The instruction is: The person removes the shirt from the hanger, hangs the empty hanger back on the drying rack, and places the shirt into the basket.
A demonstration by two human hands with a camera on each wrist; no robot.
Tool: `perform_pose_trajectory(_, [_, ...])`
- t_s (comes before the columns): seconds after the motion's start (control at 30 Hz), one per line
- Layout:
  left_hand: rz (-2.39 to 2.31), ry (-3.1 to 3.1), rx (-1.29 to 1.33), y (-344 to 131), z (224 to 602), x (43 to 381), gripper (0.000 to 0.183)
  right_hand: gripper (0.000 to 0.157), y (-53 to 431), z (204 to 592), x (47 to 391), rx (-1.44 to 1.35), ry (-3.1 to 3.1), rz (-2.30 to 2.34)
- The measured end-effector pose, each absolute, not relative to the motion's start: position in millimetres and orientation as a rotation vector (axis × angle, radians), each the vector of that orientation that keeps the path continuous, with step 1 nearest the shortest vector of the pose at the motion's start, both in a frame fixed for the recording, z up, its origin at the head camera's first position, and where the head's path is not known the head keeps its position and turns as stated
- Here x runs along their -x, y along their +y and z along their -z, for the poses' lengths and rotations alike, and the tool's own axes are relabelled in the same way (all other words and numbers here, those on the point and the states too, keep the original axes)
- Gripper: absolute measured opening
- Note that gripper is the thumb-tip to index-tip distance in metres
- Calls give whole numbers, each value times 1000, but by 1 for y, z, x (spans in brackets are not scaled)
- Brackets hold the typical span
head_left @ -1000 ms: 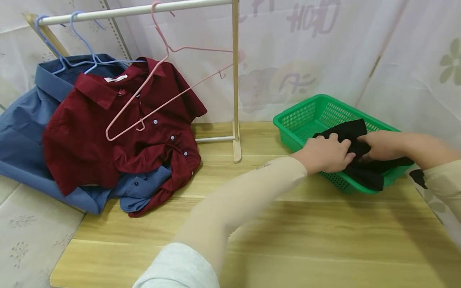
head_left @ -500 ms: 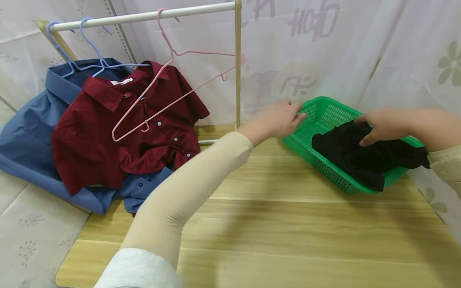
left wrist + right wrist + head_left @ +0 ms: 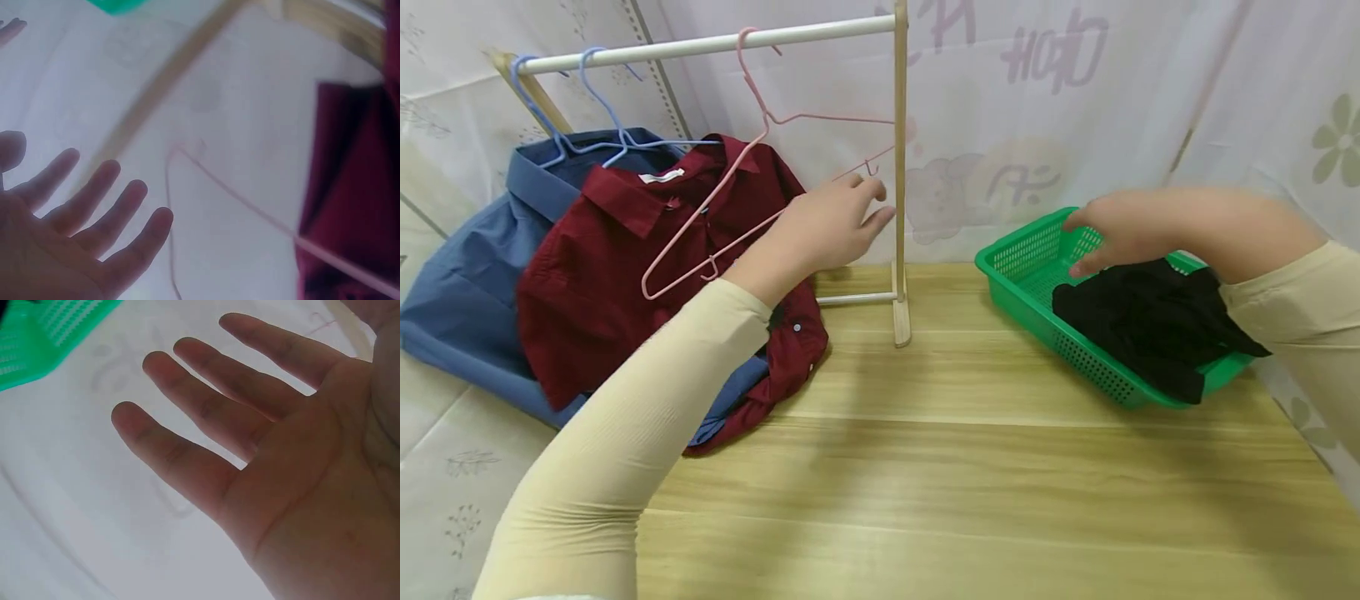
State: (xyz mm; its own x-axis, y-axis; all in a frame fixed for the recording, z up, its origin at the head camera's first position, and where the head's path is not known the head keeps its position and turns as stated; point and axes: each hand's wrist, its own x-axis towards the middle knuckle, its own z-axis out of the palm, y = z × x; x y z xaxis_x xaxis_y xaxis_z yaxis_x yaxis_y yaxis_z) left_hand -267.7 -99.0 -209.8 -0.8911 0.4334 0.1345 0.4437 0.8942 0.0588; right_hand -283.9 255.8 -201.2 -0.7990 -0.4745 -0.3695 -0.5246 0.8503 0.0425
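- The person's left hand was raised in front of the rack, fingers spread and slightly bent. From where I stood it overlapped the lower bar of a pink hanger, though I couldn't tell whether skin met wire.
- That hanger hung tilted from the rack's white bar, close to the wooden post on the right.
- The right hand was held above the green basket, palm unfolded, fingers apart, a little blurred from overhead.
- The basket sat near the back right corner of the worktop, set at a slant.
- Black cloth lay bunched inside it, mostly toward the right end. One piece flopped over the rim facing the worktop's front edge, while another stuck out past the right side.
- Toward the back left corner, a dark red shirt overlapped a blue shirt, its lower end trailing on the worktop.
- Two blue hangers hooked over the bar above them.
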Motion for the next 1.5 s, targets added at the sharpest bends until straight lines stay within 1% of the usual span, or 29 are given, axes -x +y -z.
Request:
perform_pose_trajectory(0.13, [180,-2924,597,-131,200,253,49,90,232,184,287,744,2667,-230])
perform_pose_trajectory(0.4, [238,-2827,521,-185,192,234,40,89,187,149,290,780,2690,-353])
perform_pose_trajectory(0.57, [243,-2838,451,-209,184,225,41,86,166,136,290,773,2732,-424])
perform_pose_trajectory(0.7, [244,-2832,385,-228,174,218,43,86,152,127,291,787,2821,-465])
perform_pose_trajectory(0.93, [245,-2812,116,-271,167,208,49,94,122,110,294,779,3028,-414])
perform_pose_trajectory(1.07, [226,-2727,-57,-294,170,203,52,101,103,93,293,813,3170,-393])
perform_pose_trajectory(1.13, [191,-2692,-147,-305,172,201,55,102,95,83,291,842,3243,-368])
perform_pose_trajectory(1.2, [138,-2678,-237,-315,175,200,60,98,87,76,291,867,3297,-359])
perform_pose_trajectory(1.23, [115,-2683,-282,-320,177,200,62,94,82,74,291,881,3316,-368])
perform_pose_trajectory(1.3, [77,-2697,-364,-329,181,200,66,77,72,71,292,881,3316,-407])
perform_pose_trajectory(1.33, [61,-2706,-403,-334,183,200,68,75,66,70,293,875,3310,-414])
perform_pose_trajectory(1.43, [68,-2737,-481,-348,188,200,72,74,51,68,295,868,3258,-457])
perform_pose_trajectory(1.5, [98,-2757,-522,-355,191,200,75,81,43,66,296,837,3233,-422])
